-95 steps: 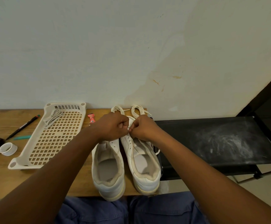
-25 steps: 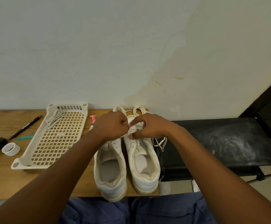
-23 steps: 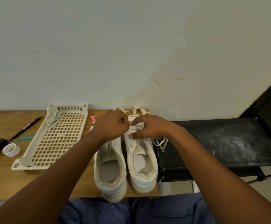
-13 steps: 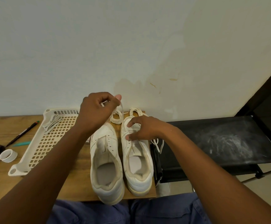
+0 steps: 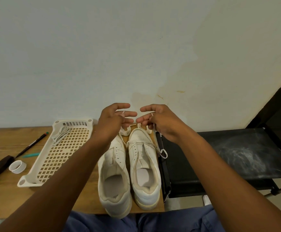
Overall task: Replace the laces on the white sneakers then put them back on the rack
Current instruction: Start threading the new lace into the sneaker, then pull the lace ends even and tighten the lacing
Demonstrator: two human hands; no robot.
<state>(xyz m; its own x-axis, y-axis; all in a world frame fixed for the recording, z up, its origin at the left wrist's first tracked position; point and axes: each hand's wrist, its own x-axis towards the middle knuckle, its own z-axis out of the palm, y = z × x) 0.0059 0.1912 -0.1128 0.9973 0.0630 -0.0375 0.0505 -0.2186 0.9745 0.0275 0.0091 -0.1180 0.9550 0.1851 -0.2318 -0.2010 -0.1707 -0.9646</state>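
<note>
While each pinches a lace end, both hands (image 5: 133,121) hover above the sneakers (image 5: 129,168).

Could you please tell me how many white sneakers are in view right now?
2. The left sneaker and the right sneaker stand side by side on the wooden table, heels nearest the person.

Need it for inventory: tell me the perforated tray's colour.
Cream-white tray, clearest in the head view.
</note>
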